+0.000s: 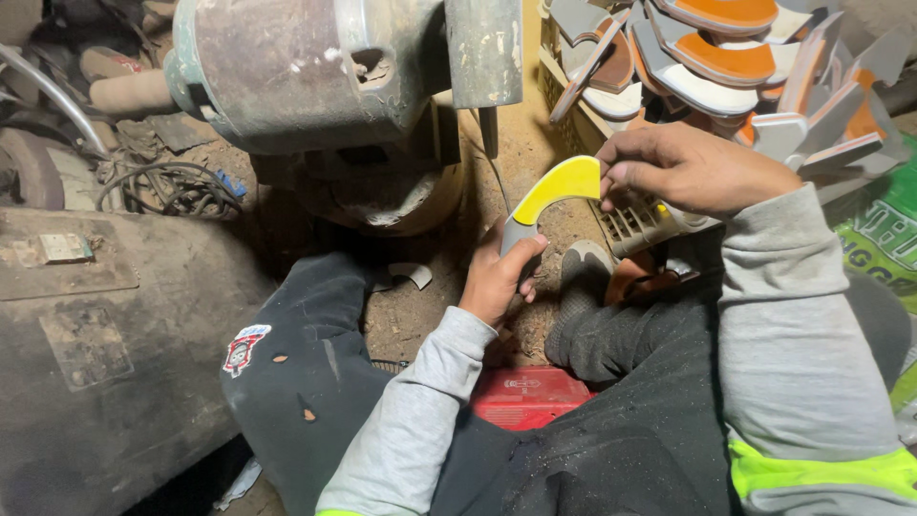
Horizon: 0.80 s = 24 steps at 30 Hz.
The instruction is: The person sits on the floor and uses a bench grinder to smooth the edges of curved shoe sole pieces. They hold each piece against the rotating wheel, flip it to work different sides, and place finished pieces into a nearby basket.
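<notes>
Pinching one yellow curved piece [557,186], left hand [497,277] and right hand [688,167] each keep a closed grip.

Grinder [325,76] close above, crate of blades [726,67] crowding right, dirt gap [420,315] between knees

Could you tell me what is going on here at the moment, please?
A person sitting on the ground holds a curved yellow piece in both hands: the left hand grips its grey lower end, the right hand pinches its upper tip. A dusty grinder stands just ahead of it. A crate on the right is piled with similar orange and grey pieces.
</notes>
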Each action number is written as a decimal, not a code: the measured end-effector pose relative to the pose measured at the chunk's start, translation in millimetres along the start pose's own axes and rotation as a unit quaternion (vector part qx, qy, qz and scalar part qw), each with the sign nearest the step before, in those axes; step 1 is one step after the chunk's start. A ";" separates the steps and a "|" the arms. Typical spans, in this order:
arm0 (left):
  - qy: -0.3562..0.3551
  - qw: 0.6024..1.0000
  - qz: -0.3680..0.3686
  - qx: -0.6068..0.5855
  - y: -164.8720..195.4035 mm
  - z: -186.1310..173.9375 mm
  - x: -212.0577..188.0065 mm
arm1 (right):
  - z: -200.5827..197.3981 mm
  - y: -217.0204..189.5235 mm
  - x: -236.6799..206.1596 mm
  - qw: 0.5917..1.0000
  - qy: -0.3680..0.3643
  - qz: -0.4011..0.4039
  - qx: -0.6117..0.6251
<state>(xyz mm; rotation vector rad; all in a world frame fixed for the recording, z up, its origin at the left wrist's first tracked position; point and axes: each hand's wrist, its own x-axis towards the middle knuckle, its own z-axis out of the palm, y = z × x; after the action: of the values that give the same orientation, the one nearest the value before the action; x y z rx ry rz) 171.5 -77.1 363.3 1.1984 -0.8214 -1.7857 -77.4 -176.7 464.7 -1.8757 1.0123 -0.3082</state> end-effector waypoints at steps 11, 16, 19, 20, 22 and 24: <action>-0.231 0.929 -0.026 0.288 -51.9 -14.3 10.7 | 39.7 21.4 21.4 0.993 0.082 0.029 0.082; -0.146 0.857 -0.045 0.492 -70.3 -48.0 12.0 | -7.2 16.1 -21.7 0.952 0.297 0.057 0.055; -0.110 0.848 -0.026 0.518 -81.2 -71.3 21.9 | -31.2 30.9 -58.7 0.891 0.447 -0.058 0.045; -0.098 0.834 -0.068 0.538 -85.7 -80.3 26.1 | -35.3 41.1 -70.9 0.876 0.459 -0.110 0.099; -0.070 0.800 -0.152 0.576 -95.0 -102.5 33.9 | -35.1 71.2 -81.1 0.861 0.488 -0.128 0.066; -0.029 0.811 -0.031 0.584 -104.0 -131.7 38.3 | -31.3 107.0 -86.5 0.864 0.493 -0.103 -0.001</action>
<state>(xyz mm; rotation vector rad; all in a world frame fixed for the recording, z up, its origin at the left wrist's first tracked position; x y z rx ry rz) 259.1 -73.4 215.1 1.8985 -2.0925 -1.2718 -205.0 -153.2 409.2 -1.8052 1.4388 -1.5044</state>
